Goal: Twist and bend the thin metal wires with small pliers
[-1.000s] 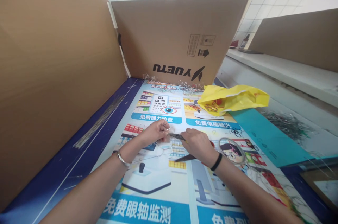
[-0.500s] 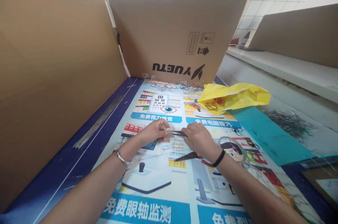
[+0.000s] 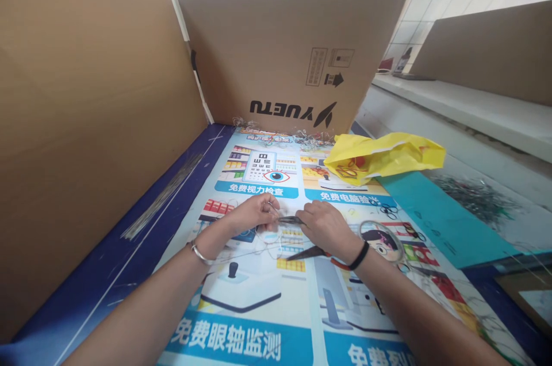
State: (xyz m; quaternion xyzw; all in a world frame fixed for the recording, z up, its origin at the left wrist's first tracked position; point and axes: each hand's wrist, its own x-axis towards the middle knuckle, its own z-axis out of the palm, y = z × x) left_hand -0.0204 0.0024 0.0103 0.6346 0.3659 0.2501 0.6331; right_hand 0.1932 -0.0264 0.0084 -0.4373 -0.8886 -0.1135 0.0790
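One held pair of pliers looks slender-nosed, dark.

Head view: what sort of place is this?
Probably a makeshift craft workspace: dark-nosed pliers lie near the right hand, with thin wire-like strands at the left and a cardboard panel standing behind.

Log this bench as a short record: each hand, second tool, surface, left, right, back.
Left hand: pinching a thin wire
Right hand: gripping slim pliers, tips close to the left fingers
Second tool: orange-handled tool, lying partly hidden under the right wrist
Surface: printed sheet
Left: bundle of thin straight strands
Right: yellow bag, teal sheet, tangled strand heap
Back: upright cardboard panel, lettering upside down
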